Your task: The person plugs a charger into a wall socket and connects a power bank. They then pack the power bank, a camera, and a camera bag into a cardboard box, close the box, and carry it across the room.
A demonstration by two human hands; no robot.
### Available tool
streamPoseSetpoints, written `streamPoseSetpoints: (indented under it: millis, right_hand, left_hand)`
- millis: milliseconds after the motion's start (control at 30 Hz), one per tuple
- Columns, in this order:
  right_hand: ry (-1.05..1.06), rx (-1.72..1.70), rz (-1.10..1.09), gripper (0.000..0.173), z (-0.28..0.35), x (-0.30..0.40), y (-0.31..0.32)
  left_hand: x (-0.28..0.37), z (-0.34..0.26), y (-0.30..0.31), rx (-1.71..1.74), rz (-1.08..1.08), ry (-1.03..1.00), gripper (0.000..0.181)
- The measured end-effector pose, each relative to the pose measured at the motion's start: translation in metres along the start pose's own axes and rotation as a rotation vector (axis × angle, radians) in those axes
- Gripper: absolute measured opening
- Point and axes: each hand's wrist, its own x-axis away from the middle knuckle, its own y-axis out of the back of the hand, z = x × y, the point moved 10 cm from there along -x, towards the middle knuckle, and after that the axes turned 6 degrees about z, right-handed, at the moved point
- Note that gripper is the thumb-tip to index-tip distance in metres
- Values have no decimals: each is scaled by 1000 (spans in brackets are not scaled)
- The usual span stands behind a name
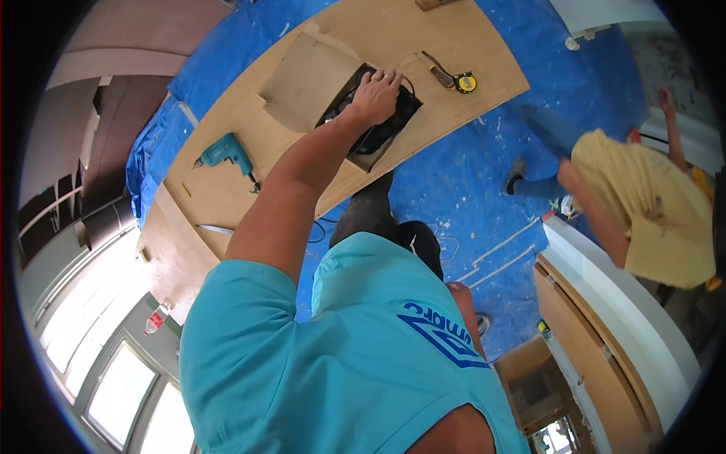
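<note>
My left hand point(375, 96) lies over a black item point(391, 122), perhaps a bag or case, inside an open cardboard box point(368, 162) on a wooden board. Its fingers curve over the top; whether they grip is hidden. The box's flap point(309, 79) is folded back to the left. Low beside my body, my right hand point(458, 288) shows only in part behind my turquoise shirt. To the box's right lie a screwdriver-like hand tool point(442, 76) and a yellow tape measure point(466, 83). A teal power drill point(228, 154) lies to its left.
A knife-like blade point(214, 229) lies near a joint in the wooden board point(454, 34). Blue sheeting point(442, 164) covers the floor. At the right, a co-worker in a yellow shirt point(646, 198) stands by a white panel. A bottle point(154, 322) is near the windows.
</note>
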Motion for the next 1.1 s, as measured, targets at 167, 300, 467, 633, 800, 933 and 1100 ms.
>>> streamPoseSetpoints:
  millis: [167,300,467,633,800,933,1100]
  right_hand:
    - [-94,-139,-168,28,37,-50,70]
    - [80,93,-180,32,115,-87,115]
    - [232,466,-149,44,256,-121,141]
    - [595,742,-26,67,423,-120,104]
    - [1023,930,56,81,567,-117,24]
    - [1110,1107,117,93,622,-146,-43]
    - [1169,1336,136,101,625,-174,-93]
  left_hand:
    - [31,8,-29,-147,210,91,58]
    - [32,19,-37,-52,258,223,69]
    - [40,18,-26,235,56,382,86]
    - [109,5,19,329,-357,515,90]
    - [190,32,-25,487,-521,909,91]
    - [197,61,-47,570,-527,968,86]
    - [178,81,-51,636,-387,1013,106]
